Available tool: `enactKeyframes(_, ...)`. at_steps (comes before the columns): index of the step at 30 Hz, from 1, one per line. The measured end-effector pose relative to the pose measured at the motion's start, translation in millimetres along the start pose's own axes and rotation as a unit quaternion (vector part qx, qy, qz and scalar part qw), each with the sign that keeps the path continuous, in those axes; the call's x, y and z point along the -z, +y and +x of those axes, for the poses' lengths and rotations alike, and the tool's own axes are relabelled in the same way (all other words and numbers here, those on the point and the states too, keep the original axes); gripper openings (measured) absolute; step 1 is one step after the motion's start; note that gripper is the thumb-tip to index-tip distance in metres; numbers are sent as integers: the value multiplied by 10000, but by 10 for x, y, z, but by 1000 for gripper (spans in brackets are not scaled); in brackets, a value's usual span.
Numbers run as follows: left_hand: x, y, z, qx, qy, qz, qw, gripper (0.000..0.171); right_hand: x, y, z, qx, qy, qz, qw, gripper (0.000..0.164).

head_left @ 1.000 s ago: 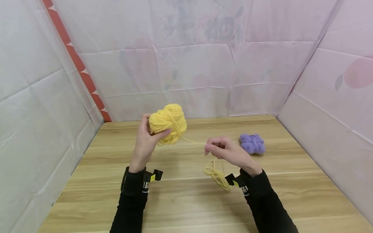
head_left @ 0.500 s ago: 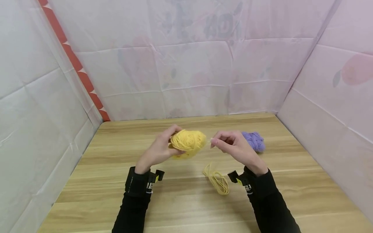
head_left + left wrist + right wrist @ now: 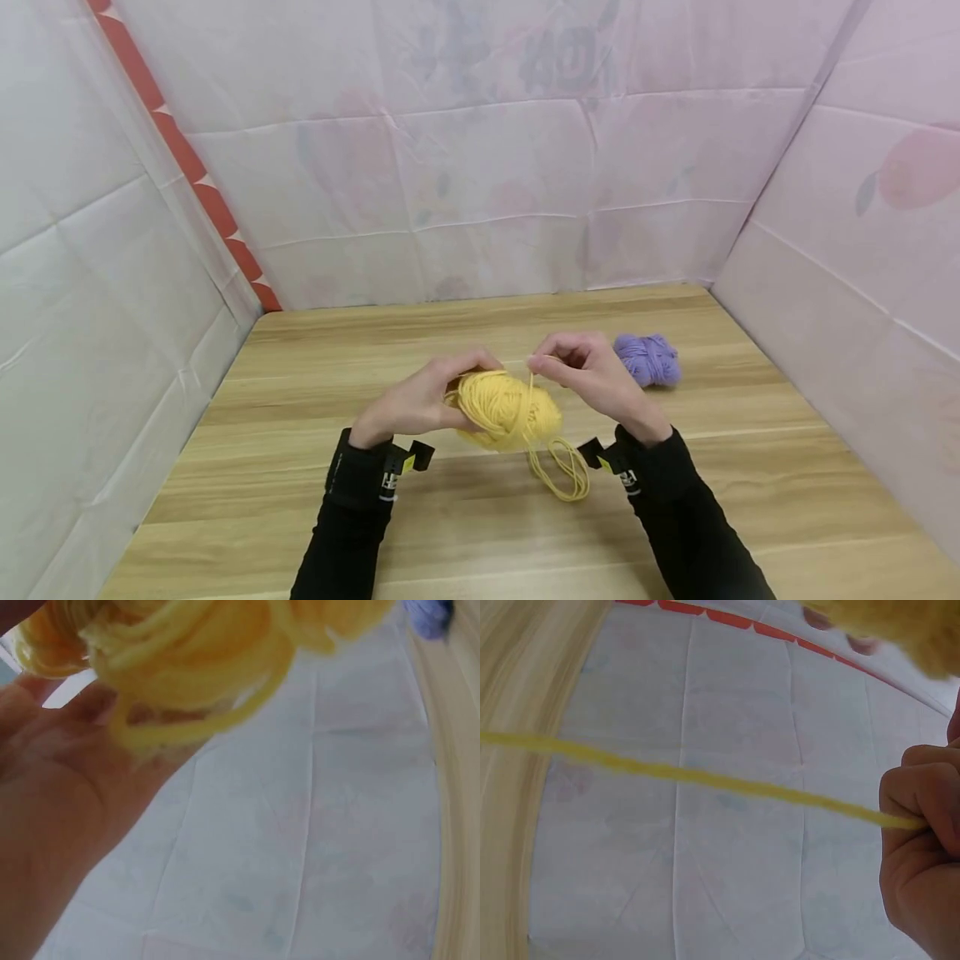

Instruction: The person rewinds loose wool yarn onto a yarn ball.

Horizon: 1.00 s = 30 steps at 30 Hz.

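My left hand (image 3: 427, 396) grips a ball of yellow yarn (image 3: 506, 408) above the table, thumb in front and fingers behind. In the left wrist view the yarn ball (image 3: 195, 660) fills the top, with a loose loop hanging near the palm. Just right of the ball, my right hand (image 3: 592, 375) pinches a yellow yarn strand (image 3: 532, 379) between thumb and fingertips. The right wrist view shows that strand (image 3: 705, 778) stretched from the curled fingers toward the left edge. Below the hands, a loose bundle of yellow yarn (image 3: 573, 483) lies on the table.
A small skein of purple yarn (image 3: 648, 360) lies on the wooden table (image 3: 465, 533), behind and right of my right hand. Pale printed sheets (image 3: 480, 183) stand as walls at the back and both sides.
My left hand has brought the yellow ball rightward and down, close to the right hand, and tilted it. The right hand keeps pinching the strand, staying in nearly the same place.
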State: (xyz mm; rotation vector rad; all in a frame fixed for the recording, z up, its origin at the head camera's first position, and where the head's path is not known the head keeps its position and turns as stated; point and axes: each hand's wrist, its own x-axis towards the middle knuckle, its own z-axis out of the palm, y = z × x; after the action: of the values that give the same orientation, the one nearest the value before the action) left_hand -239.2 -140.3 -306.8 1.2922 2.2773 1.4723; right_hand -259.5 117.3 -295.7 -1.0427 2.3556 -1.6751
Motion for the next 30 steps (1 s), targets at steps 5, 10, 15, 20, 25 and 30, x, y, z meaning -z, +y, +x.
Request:
enactKeyframes(5, 41, 56, -50, -101, 84, -955, 9953, 55, -95, 73, 70, -166, 41, 62, 9998, 11)
enactKeyframes(10, 67, 123, -97, 2, 563, -1527, 9867, 58, -184, 168, 122, -167, -161, 502, 9985, 12)
enactKeyframes(15, 74, 167, -123, 192, 1212, -1985, 9724, 60, -269, 241, 145, -146, -189, 590, 9980, 12)
enactKeyframes(20, 78, 182, -121, 283, 1972, -2261, 9535, 59, -324, 255, 146, -555, -407, 757, 9948, 14)
enactKeyframes(25, 98, 161, -104, 51, 2664, -2517, 9304, 55, -325, 238, 151, -611, -808, 892, 9908, 22)
enactKeyframes(30, 137, 106, -106, -121, 3275, -2737, 9043, 51, -305, 233, 166, -563, -958, 663, 9916, 30)
